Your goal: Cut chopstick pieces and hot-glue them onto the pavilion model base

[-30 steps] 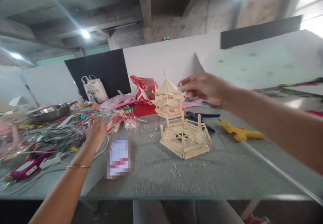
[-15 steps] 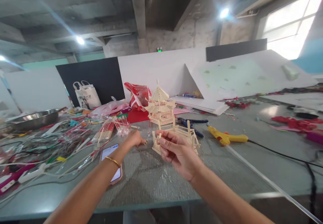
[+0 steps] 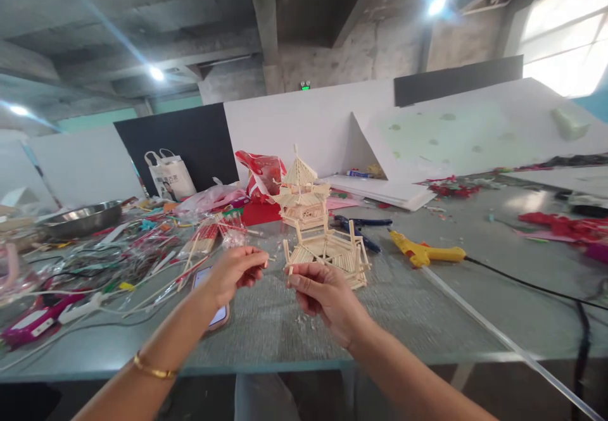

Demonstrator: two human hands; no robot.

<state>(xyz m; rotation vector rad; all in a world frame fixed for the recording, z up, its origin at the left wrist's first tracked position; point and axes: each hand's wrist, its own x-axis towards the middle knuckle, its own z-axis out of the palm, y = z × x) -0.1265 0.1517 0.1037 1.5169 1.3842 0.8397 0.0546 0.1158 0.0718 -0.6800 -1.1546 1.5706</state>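
Pinching a short pale wooden stick (image 3: 272, 258) between thumb and fingertips, the left hand (image 3: 243, 268) hangs over the near half of the counter (image 3: 427, 326), while the right hand (image 3: 323, 287) pinches a second pale stick piece (image 3: 290, 270) just in front of an open hexagonal frame of pale wooden sticks (image 3: 344, 257), which sits near the counter's middle. Such slight pieces could slip from a loose pinch, and a knuckle brushing the frame's thin corner posts (image 3: 353, 231) might crack or shift one. A snagged black cord (image 3: 522, 280) could drag the yellow plastic glue gun (image 3: 427, 254) lying right of centre. The counter is grey and scuffed, heaped along its left side with plastic-wrapped craft scraps (image 3: 142, 250); behind rise white panels (image 3: 304, 117) and a flat black board (image 3: 175, 139), under a bare concrete ceiling (image 3: 142, 22).
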